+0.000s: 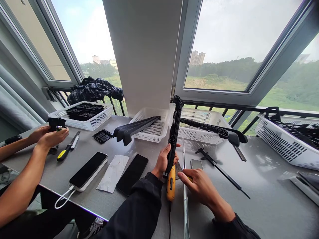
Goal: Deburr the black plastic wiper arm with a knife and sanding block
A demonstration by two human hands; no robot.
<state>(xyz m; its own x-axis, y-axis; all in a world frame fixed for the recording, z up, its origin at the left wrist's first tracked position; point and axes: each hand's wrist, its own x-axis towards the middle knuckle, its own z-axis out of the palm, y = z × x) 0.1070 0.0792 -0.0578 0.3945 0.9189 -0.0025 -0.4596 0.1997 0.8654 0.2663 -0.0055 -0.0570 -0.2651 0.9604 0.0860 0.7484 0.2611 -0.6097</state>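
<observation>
My left hand (163, 161) is closed around the lower end of a long black plastic strip (174, 129), held upright in front of the window pillar. Just below that grip lies a yellow-handled tool (170, 186) with a cord. My right hand (198, 184) hovers beside it over the grey table (261, 199), fingers curled with the forefinger pointing left at the strip's base; something small and yellow shows under the fingers, too hidden to name. A thin metal rod (184, 196) runs along the table between my hands.
A co-worker's hands (51, 136) at the left hold a small black part. Two phones (132, 173) (88, 170), a paper sheet (113, 172), a screwdriver (66, 151), a caliper (219, 167) and white baskets (152, 127) (84, 116) (284, 142) of black parts lie around.
</observation>
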